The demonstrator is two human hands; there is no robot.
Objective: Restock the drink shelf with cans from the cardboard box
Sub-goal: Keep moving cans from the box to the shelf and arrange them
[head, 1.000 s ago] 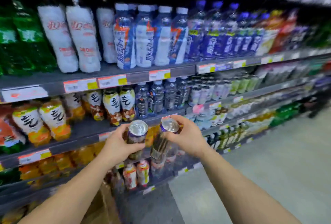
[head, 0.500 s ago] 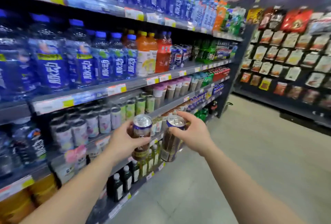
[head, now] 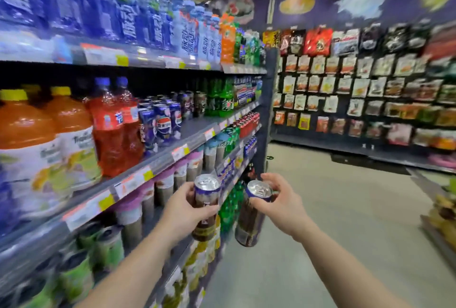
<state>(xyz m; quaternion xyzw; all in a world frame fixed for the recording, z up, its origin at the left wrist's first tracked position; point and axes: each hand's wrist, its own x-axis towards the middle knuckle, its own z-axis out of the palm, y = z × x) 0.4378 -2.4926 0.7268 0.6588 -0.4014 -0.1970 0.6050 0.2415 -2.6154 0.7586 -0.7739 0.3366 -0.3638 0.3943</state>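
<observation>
Snack packets (head: 365, 85) hang on the far wall above the floor (head: 345, 209).

A retail shop aisle is showing here. On the left, long grey metal shelves (head: 170, 157) are carrying rows of blue-capped plastic drink bottles (head: 128, 11), orange juice jugs (head: 29, 145) and dark blue soda cans (head: 162, 122), with orange-and-yellow price tags (head: 180, 152) running along the edges. On the far right, hanging snack packets (head: 362, 85) are covering a wall.
</observation>
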